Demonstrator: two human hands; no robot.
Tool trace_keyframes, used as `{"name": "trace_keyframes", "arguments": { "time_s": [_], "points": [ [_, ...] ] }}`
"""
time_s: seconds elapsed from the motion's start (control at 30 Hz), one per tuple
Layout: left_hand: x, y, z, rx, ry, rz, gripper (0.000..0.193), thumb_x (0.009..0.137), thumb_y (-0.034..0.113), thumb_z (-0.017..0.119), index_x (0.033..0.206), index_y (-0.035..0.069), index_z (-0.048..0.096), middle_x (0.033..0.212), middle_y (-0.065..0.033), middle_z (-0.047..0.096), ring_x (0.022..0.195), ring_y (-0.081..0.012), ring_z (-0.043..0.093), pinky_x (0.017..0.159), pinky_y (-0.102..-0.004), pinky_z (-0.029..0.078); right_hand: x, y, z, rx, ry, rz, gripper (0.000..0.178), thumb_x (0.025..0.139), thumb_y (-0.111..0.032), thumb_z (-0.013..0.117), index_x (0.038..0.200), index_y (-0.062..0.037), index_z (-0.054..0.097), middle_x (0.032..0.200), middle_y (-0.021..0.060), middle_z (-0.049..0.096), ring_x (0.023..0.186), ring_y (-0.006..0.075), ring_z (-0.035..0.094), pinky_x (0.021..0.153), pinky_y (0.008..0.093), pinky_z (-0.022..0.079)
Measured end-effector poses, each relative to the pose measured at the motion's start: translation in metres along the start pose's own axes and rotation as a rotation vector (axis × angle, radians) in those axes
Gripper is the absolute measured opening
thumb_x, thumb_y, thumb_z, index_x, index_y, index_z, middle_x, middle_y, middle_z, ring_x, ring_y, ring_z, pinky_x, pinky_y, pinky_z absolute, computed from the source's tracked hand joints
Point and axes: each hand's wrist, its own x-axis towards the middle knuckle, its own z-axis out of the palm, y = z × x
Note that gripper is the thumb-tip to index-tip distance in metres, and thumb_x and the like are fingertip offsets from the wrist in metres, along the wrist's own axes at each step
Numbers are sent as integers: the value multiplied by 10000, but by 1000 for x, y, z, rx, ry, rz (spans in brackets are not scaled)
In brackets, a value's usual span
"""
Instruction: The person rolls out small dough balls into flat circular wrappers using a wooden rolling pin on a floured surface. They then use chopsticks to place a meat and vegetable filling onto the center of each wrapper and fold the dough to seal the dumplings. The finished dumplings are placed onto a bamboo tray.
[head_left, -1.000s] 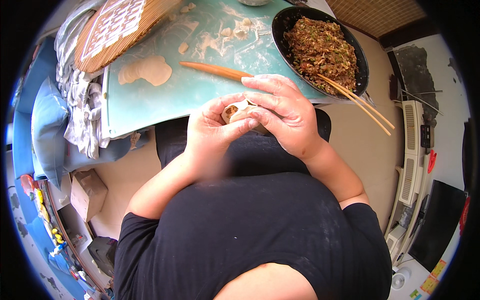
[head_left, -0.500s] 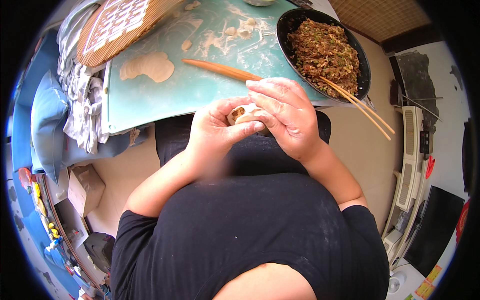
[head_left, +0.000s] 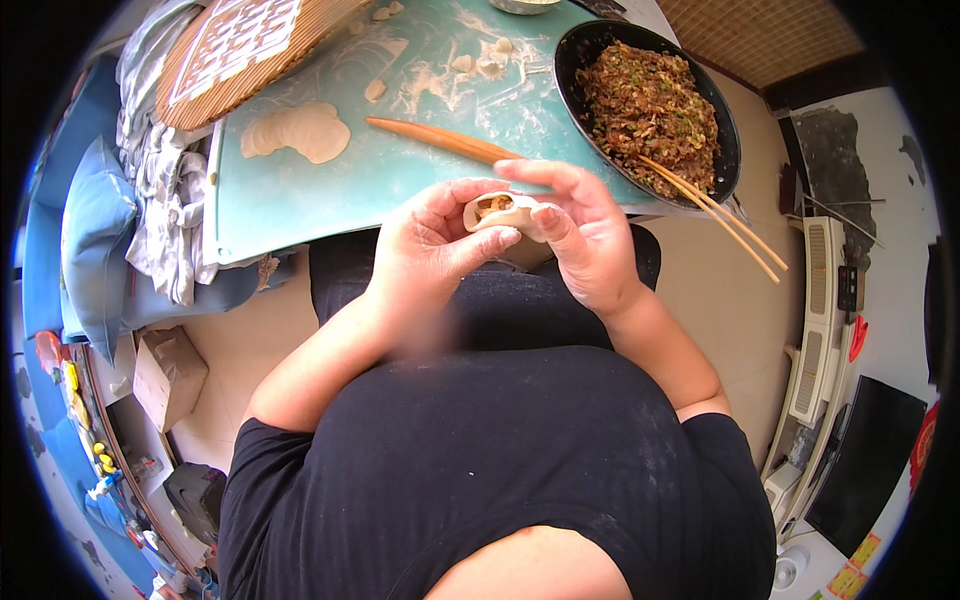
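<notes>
Between my two hands, above my lap at the table's near edge, is a partly folded dumpling (head_left: 508,213). Its pale dough gapes at the left end and brown filling shows inside. My left hand (head_left: 432,232) cups that open end, thumb along the near side. On the other end, my right hand (head_left: 590,235) pinches the dough with thumb and fingers; some fingertips are hidden behind it. Flour whitens the fingers of both hands. Just beyond them a wooden rolling pin (head_left: 440,138) lies slantwise on the turquoise mat (head_left: 290,205).
A black pan (head_left: 568,75) of minced filling (head_left: 655,105) stands at the right, chopsticks (head_left: 715,215) jutting over its near rim. Overlapping dough wrappers (head_left: 300,133) lie at the left. Behind them is a round slatted tray (head_left: 190,112). Small dough pieces (head_left: 465,64) and flour dot the mat.
My right fingers have lifted and spread from over the dumpling, so more of its dough and filling shows. My left hand still holds it in nearly the same place.
</notes>
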Motion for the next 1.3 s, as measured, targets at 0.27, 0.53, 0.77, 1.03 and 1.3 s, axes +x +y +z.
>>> {"name": "trace_keyframes", "arguments": {
  "time_s": [0.27, 0.53, 0.77, 1.03, 1.3],
  "points": [
    [6, 7, 3, 365, 98, 363, 369, 777, 16, 679, 1119, -15, 543, 980, -45, 589, 785, -88, 576, 711, -216, 483, 5, -11, -9, 363, -102, 426, 388, 847, -11, 590, 1217, 16, 475, 1148, 111, 563, 1014, 169, 580, 822, 268, 511],
    [7, 10, -5, 13, 139, -176, 184, 898, 169, 561, 952, -3, 595, 839, -59, 631, 664, -81, 564, 607, -201, 446, -6, 9, -3, -114, 35, -34, 355, 808, 52, 601, 1154, 10, 533, 1124, 107, 575, 997, 164, 579, 838, 267, 484],
    [3, 9, 3, 282, 146, 67, 184, 833, 72, 643, 984, -26, 610, 876, -57, 637, 720, -91, 597, 647, -214, 482, -5, 6, -6, -548, 41, -252, 376, 744, 65, 646, 1106, -10, 577, 1066, 132, 597, 965, 209, 599, 826, 283, 483],
    [10, 8, 2, 1044, 187, 603, 146, 709, 32, 717, 840, 15, 654, 761, -85, 616, 629, -183, 607, 556, -259, 494, -2, 1, -4, -688, 12, -423, 353, 726, 78, 650, 1065, 17, 577, 1037, 156, 601, 920, 263, 618, 788, 315, 511],
    [11, 15, 0, 1123, 96, 719, 126, 714, -54, 687, 826, -19, 641, 772, -91, 620, 636, -143, 584, 550, -240, 476, -9, 7, -4, -493, 54, -293, 328, 771, 55, 641, 1078, 0, 540, 1022, 116, 619, 886, 179, 626, 750, 262, 510]
  ]
}}
